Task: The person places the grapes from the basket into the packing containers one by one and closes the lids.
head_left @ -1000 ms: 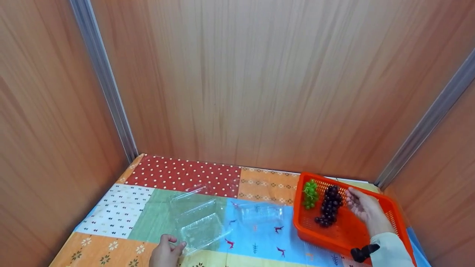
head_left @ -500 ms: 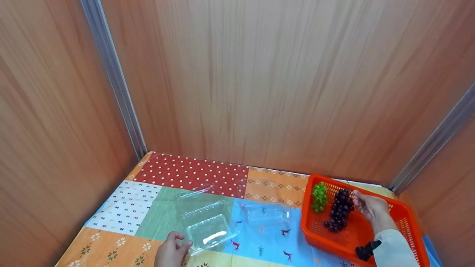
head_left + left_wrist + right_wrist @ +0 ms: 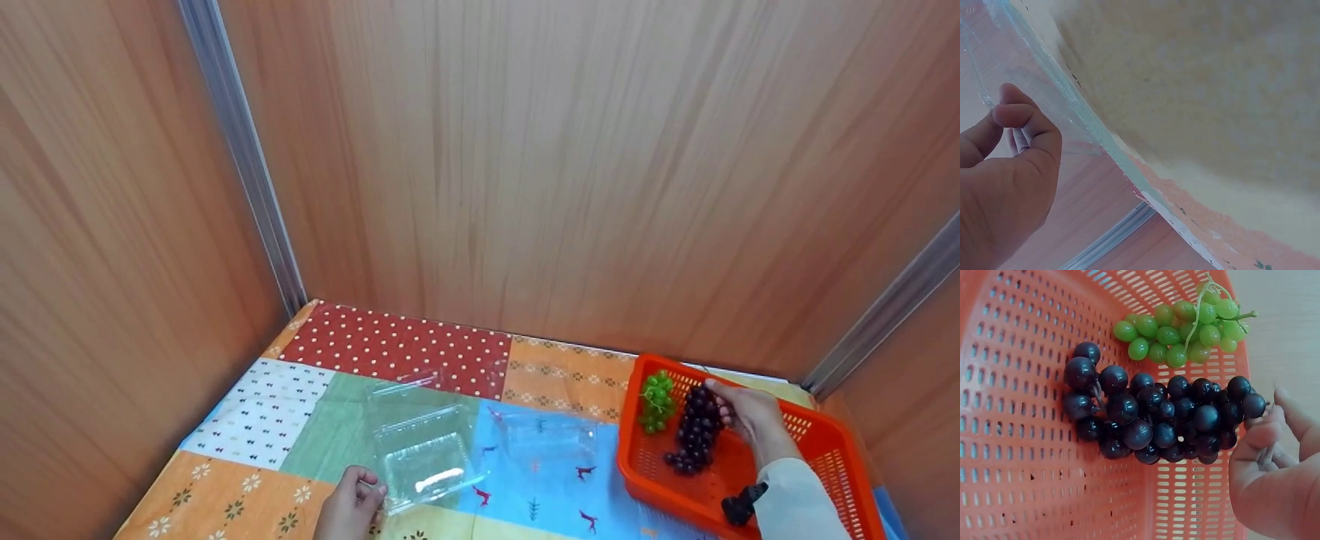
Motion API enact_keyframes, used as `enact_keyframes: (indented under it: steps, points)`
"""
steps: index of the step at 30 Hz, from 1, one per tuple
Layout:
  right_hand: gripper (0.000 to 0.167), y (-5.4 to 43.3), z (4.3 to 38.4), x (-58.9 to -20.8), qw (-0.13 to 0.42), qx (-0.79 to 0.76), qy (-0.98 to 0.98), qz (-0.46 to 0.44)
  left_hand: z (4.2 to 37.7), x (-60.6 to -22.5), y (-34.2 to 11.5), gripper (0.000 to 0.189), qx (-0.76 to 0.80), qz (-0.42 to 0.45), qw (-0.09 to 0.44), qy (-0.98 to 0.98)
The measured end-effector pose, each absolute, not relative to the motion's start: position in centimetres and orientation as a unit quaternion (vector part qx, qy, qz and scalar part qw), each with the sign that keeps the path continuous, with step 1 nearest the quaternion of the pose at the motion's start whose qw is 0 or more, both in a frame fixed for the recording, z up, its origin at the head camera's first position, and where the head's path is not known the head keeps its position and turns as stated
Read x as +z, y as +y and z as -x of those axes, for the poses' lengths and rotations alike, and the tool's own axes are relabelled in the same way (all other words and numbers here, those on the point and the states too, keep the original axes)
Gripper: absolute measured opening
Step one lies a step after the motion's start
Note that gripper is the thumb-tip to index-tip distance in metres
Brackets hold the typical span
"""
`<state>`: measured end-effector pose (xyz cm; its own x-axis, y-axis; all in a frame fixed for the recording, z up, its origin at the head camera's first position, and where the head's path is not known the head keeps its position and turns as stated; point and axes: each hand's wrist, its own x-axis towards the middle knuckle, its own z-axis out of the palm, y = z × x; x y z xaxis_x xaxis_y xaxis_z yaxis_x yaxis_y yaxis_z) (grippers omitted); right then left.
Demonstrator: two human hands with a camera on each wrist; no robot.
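My left hand point(image 3: 350, 504) pinches the near left corner of a clear plastic clamshell container point(image 3: 427, 469), which stands with its lid folded open toward the back. In the left wrist view, thumb and index finger point(image 3: 1019, 116) meet on its thin edge. Over at the right, my right hand point(image 3: 757, 420) reaches into an orange basket point(image 3: 634, 480). Its thumb and fingers pinch the stem end of a bunch of dark grapes point(image 3: 1151, 413). Beside that bunch, a smaller bunch of green grapes point(image 3: 1179, 332) lies against the basket's side.
A second clear plastic container point(image 3: 551, 439) sits between the clamshell and the basket. A patchwork cloth point(image 3: 255, 412) covers the table. Wood-look panels point(image 3: 480, 165) rise at the back and both sides, with metal corner posts point(image 3: 247, 150).
The right hand has closed in from beside the dark grapes and now pinches their stem end. The left hand keeps its hold on the clamshell. The head view has shifted slightly.
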<state>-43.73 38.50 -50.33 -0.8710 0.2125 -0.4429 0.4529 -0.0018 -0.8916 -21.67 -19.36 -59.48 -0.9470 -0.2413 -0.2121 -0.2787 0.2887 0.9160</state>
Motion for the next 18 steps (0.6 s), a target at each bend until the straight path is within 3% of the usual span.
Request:
enact_keyframes:
  steps: [7,18]
  points:
    - [0.016,38.7,43.9,-50.7,0.038,-0.620,0.751,-0.226,21.6,-59.7,-19.4,0.018,0.571,0.151,0.006,0.807]
    - [0.022,38.3,42.3,-49.8,0.068,-0.714,0.656,-0.234,21.7,-59.8,-19.5,0.033,0.502,0.202,0.042,0.840]
